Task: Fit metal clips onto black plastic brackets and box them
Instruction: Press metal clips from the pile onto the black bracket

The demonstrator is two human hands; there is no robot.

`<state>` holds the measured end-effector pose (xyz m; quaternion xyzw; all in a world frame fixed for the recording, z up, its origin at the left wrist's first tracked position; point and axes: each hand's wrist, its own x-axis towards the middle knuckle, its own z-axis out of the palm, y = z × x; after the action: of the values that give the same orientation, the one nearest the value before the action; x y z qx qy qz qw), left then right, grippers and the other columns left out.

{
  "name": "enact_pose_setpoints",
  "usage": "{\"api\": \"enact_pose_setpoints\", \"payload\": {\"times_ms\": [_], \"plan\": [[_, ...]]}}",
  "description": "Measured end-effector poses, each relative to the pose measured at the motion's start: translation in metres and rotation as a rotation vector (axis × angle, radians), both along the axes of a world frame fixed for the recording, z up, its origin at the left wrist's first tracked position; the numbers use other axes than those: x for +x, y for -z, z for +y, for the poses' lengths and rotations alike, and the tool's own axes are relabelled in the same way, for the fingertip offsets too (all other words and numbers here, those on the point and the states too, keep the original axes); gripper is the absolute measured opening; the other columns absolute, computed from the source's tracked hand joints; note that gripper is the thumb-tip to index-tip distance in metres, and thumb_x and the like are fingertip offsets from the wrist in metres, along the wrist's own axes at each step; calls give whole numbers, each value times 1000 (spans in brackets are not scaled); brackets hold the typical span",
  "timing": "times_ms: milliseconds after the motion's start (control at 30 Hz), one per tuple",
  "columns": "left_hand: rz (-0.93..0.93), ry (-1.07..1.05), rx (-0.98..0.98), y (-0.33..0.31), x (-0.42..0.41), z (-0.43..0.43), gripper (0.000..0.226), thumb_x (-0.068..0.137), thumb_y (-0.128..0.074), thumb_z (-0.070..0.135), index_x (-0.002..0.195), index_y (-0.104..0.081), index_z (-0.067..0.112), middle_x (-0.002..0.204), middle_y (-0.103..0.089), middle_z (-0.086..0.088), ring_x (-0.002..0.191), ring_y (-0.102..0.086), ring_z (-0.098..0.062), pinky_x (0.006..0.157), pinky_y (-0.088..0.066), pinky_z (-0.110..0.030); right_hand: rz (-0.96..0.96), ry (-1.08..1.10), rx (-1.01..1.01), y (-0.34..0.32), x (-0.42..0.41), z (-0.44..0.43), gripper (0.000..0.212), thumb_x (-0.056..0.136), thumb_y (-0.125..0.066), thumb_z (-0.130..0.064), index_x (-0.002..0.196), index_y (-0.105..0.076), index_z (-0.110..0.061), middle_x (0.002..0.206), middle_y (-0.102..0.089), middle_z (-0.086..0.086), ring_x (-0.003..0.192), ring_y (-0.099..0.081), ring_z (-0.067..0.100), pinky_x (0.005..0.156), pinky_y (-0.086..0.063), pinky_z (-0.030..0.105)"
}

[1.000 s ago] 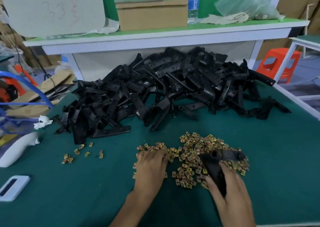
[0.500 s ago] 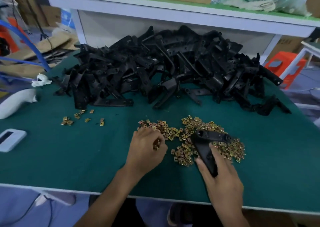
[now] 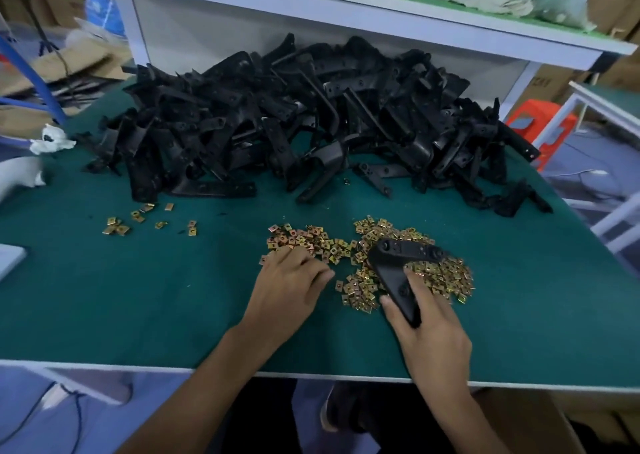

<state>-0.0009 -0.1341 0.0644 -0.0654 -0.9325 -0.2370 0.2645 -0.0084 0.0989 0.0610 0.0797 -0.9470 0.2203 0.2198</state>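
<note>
A big heap of black plastic brackets (image 3: 311, 124) covers the back of the green table (image 3: 121, 297). In front of it lies a spread of small gold metal clips (image 3: 440, 273). My left hand (image 3: 291, 287) sits at the left edge of that spread, fingers curled down onto clips (image 3: 304, 240); the pinch itself is hidden under the hand. My right hand (image 3: 429, 332) grips one black bracket (image 3: 398, 263) by its lower arm. The bracket lies on top of the clips, its other arm pointing right.
A few stray clips (image 3: 138, 221) lie apart to the left. White handheld items (image 3: 17, 176) sit at the left table edge. A white shelf (image 3: 346, 13) overhangs the back, an orange stool (image 3: 540, 131) stands to the right, and the table's front edge (image 3: 173, 367) is close to me.
The view has tilted down toward the table's front edge. My left hand has curled its fingers on the clips and drawn back slightly. The right hand still holds the same bracket.
</note>
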Motion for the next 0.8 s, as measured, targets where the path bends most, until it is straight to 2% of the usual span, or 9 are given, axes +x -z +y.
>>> {"api": "enact_pose_setpoints", "payload": {"times_ms": [133, 200, 300, 400, 500, 633, 800], "plan": [[23, -18, 196, -6, 2, 0, 13, 102, -59, 18, 97, -67, 9, 89, -66, 1, 80, -58, -22, 74, -49, -45, 18, -28, 10, 3, 0, 0, 57, 86, -64, -58, 133, -63, -27, 90, -64, 0, 77, -64, 26, 50, -49, 34], [3, -25, 291, -6, 2, 0, 14, 104, -54, 16, 105, -64, 7, 93, -67, -2, 83, -59, -22, 74, -50, -45, 32, -42, 20, 5, -1, 0, 56, 86, -65, -58, 132, -64, -26, 89, -64, 0, 76, -64, 25, 49, -48, 33], [12, -74, 324, -5, 2, -1, 25, 106, -48, 17, 121, -64, 6, 110, -69, -6, 98, -60, -21, 84, -50, -37, 23, -68, 23, 4, 0, 1, 56, 87, -66, -57, 134, -63, -28, 87, -62, 0, 76, -63, 25, 50, -49, 34], [25, -96, 305, -4, 1, 0, 29, 105, -49, 16, 127, -66, 7, 115, -69, -7, 106, -59, -20, 89, -45, -27, -14, -99, 5, 1, 3, 1, 56, 88, -62, -59, 137, -59, -32, 88, -58, -3, 78, -61, 24, 52, -51, 37], [38, -97, 296, 1, -2, -1, 25, 103, -57, 15, 125, -66, 11, 115, -70, -3, 106, -57, -12, 88, -41, -18, -34, -132, -13, -2, 5, 2, 54, 88, -61, -61, 136, -56, -37, 87, -55, -6, 79, -60, 22, 53, -51, 37], [65, -122, 326, 5, -4, -1, 18, 98, -66, 17, 116, -68, 18, 107, -72, 7, 95, -62, -3, 81, -52, -22, -16, -177, 17, -2, 5, 2, 55, 86, -67, -57, 136, -59, -33, 86, -54, -7, 78, -61, 22, 48, -50, 36], [53, -106, 378, 1, -3, -2, 17, 95, -70, 21, 112, -71, 22, 100, -72, 19, 88, -68, 3, 75, -55, -16, -126, -238, 187, -9, -5, 4, 61, 87, -50, -72, 141, -50, -44, 102, -60, -8, 94, -64, 18, 59, -48, 31]]}}
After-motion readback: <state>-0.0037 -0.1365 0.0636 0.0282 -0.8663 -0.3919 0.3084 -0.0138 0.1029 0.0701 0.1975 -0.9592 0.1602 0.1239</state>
